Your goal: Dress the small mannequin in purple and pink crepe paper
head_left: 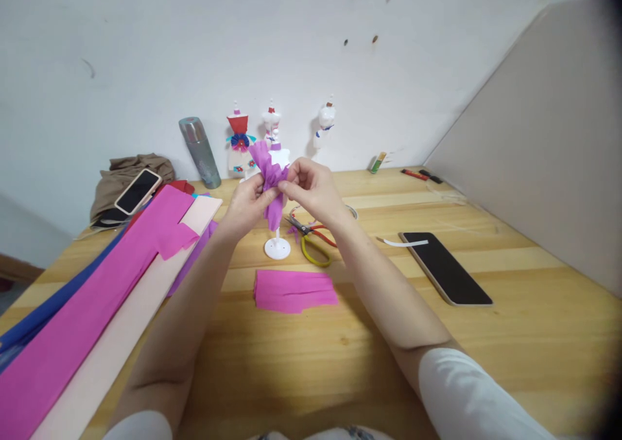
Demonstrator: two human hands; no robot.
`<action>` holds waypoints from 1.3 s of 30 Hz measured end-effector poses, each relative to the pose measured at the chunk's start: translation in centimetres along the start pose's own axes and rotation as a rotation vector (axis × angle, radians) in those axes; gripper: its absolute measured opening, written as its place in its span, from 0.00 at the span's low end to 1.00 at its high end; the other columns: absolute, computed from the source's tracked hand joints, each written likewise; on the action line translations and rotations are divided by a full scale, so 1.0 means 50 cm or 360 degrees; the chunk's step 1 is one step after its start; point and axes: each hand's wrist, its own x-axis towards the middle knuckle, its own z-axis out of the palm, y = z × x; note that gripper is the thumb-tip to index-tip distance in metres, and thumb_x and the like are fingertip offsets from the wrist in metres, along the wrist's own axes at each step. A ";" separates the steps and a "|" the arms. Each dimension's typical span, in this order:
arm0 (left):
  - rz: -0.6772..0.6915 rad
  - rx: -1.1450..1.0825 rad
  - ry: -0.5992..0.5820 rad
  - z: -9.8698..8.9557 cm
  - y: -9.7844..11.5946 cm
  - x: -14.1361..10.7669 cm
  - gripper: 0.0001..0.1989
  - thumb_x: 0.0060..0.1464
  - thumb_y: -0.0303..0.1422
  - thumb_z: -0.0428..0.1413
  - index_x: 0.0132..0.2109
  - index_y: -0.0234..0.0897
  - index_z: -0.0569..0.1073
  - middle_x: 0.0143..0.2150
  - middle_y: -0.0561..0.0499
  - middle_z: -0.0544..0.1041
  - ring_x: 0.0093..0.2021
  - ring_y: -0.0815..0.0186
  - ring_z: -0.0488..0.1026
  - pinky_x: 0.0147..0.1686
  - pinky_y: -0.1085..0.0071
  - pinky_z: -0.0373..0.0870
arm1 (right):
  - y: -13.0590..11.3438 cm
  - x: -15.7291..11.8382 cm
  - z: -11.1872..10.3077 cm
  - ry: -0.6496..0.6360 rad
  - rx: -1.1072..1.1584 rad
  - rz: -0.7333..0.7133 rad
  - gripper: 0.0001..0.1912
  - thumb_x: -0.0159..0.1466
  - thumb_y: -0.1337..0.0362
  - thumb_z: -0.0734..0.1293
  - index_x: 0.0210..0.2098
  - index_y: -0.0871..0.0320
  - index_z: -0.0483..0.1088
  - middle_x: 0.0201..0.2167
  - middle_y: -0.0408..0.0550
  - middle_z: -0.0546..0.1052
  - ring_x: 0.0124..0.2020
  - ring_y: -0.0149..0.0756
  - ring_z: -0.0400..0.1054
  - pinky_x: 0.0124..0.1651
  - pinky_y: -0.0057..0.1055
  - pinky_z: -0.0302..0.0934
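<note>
In the head view, gathered purple crepe paper (273,179) lies against a small white dress form with a round base (277,249). My left hand (249,205) pinches the paper from the left, thumb pressed on its folds. From the right, my right hand (313,190) has thumb and forefinger closed on the paper's edge. A flat pink paper piece (295,291) rests on the table in front of the stand. Scissors with red and yellow handles (313,238) lie just right of the base. The fingertips partly hide the form.
Long pink (97,297) and cream paper strips (131,317) cover the left side. A bottle (200,153) and dressed forms (239,142) stand at the back. A black phone (449,268) lies right, another phone (138,192) left. A glue stick (378,162) is near the wall.
</note>
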 end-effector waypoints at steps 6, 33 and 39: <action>0.0046 0.0046 -0.0004 0.001 -0.002 0.000 0.07 0.55 0.36 0.61 0.36 0.35 0.76 0.29 0.53 0.75 0.30 0.67 0.73 0.31 0.72 0.72 | -0.003 0.002 -0.014 -0.0005 -0.0089 0.0055 0.13 0.56 0.59 0.71 0.28 0.54 0.62 0.21 0.37 0.65 0.25 0.31 0.61 0.30 0.31 0.55; 0.0025 0.0100 -0.0116 -0.011 -0.005 0.000 0.08 0.55 0.36 0.60 0.39 0.35 0.75 0.35 0.50 0.80 0.36 0.63 0.76 0.36 0.70 0.75 | 0.026 0.010 -0.016 -0.0154 0.0033 0.0129 0.13 0.54 0.59 0.72 0.34 0.54 0.67 0.22 0.38 0.70 0.26 0.33 0.64 0.32 0.32 0.59; 0.0011 0.0234 -0.0061 -0.012 0.004 -0.002 0.07 0.54 0.34 0.59 0.38 0.35 0.75 0.33 0.50 0.78 0.34 0.62 0.75 0.36 0.67 0.74 | 0.024 0.011 -0.015 -0.0177 -0.0003 0.0085 0.09 0.55 0.63 0.69 0.34 0.55 0.66 0.24 0.40 0.71 0.27 0.34 0.65 0.34 0.33 0.62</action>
